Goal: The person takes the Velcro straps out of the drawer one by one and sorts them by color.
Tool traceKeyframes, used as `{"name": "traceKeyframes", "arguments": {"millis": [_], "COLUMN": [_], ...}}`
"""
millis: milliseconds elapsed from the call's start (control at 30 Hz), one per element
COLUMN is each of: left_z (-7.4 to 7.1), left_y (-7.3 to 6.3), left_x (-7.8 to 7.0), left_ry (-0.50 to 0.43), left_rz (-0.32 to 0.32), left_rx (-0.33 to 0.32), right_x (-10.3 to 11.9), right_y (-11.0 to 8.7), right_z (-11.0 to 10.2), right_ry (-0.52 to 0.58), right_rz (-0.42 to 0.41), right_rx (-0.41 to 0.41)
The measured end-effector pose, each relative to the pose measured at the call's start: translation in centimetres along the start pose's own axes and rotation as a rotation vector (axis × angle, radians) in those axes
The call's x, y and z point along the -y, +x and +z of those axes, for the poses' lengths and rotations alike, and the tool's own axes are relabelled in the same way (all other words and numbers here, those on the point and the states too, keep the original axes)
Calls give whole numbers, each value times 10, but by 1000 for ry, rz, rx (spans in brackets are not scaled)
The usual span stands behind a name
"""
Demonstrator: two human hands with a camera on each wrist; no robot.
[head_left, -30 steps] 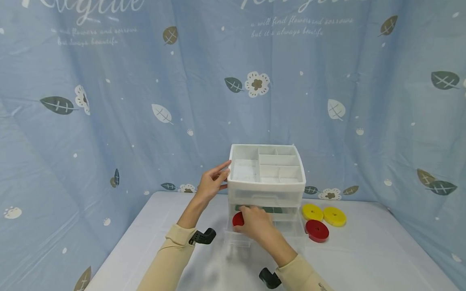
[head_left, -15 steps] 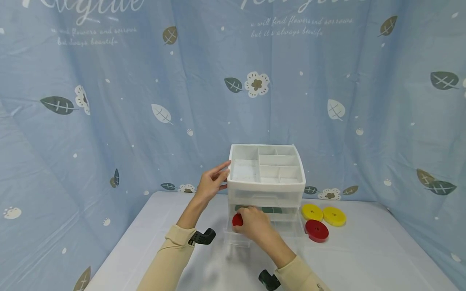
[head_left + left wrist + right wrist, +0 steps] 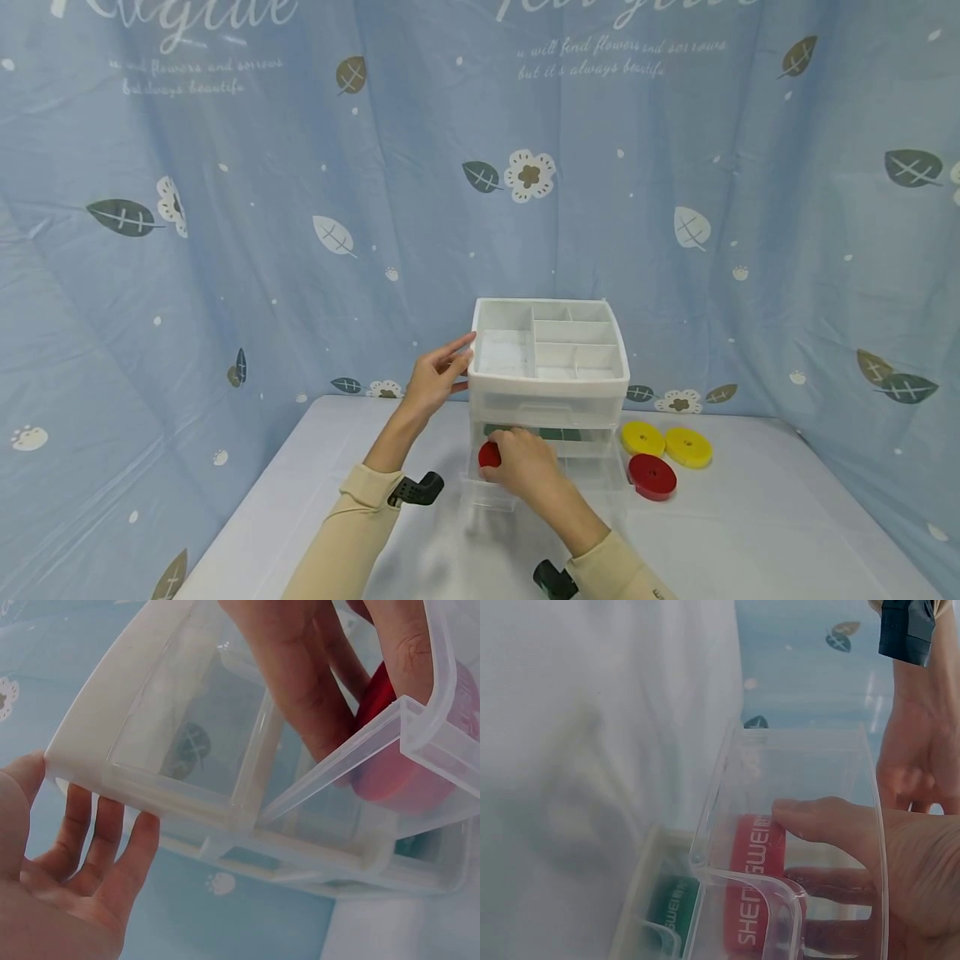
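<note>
Head view: at centre of the frame stands a white storage unit (image 3: 547,386), its see-through drawer (image 3: 596,475) pulled forward beneath another that is pushed in. Inside that drawer, toward its left side in the frame, is a red roll (image 3: 489,455), and the right hand (image 3: 528,462) reaches in and pinches it, thumb on one side and fingers on the other, as the right wrist camera shows through the clear wall. The left hand (image 3: 431,379) rests its fingertips against the unit's left side, fingers loosely extended and apart, gripping no roll, seemingly to steady it. Judged from how things lie, the work is partway along: the drawer is drawn out and the red roll is within its walls, but it is not yet released, and whether it is being put in or taken out cannot be told. A green roll (image 3: 671,909) lies in the compartment below the pulled-out drawer. Right of the unit, on the tabletop (image 3: 720,533), two yellow rolls (image 3: 688,447) and a second red roll (image 3: 652,477) lie outside, untouched by either hand. What appears left is letting go of or lifting the held roll, dealing with those three, and closing the drawer.
</note>
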State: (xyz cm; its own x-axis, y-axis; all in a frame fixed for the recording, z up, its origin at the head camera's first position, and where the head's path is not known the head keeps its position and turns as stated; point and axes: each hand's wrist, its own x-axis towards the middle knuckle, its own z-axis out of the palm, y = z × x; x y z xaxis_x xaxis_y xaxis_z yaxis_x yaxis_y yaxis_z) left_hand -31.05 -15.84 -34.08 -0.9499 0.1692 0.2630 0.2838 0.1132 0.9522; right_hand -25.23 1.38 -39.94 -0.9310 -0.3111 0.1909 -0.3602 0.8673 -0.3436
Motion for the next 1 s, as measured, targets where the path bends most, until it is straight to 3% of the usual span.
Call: {"name": "traceKeyframes", "arguments": {"millis": [667, 1000], "left_z": [1, -1], "left_y": [1, 12], "left_x": [-1, 22], "left_ry": [-6, -10], "left_rz": [2, 27], "left_rx": [1, -21], "right_x": [-3, -1], "right_y": [0, -3], "right_z": [-4, -12], "right_ry": [19, 39], "right_rz": [-33, -34], "right_rx": [-25, -10]}}
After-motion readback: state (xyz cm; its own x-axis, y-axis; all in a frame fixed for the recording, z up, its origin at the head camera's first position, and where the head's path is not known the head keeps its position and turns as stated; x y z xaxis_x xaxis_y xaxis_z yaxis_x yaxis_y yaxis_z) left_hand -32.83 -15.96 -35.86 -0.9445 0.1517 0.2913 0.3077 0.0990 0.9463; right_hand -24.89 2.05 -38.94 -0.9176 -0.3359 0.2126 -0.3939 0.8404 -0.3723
